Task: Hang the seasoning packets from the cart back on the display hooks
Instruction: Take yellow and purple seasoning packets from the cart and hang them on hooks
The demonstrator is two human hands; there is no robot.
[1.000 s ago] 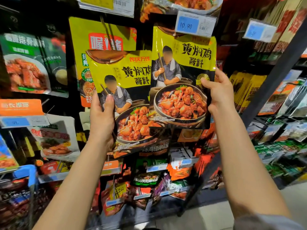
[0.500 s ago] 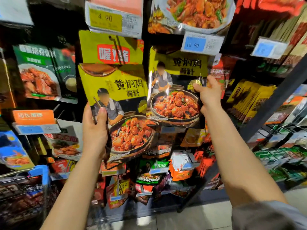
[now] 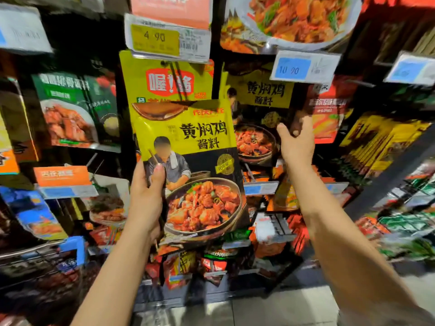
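Seasoning packet [image 3: 188,165] gripped in left hand [image 3: 146,196] not yet hung; right hand [image 3: 295,144] pinches the hanging packet [image 3: 256,118] just beyond it, probably on its hook.

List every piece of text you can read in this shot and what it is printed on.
"黄焖鸡 酱料": packet gripped by the left hand.
"黄焖鸡 酱料": hanging packet pinched by the right hand.
"喔!酱": yellow packet behind.
"4 90": yellow price tag.
"10 90": blue price tag, blurred, so likely only.
Green packet, orange shelf label and other tags: too blurred to read.
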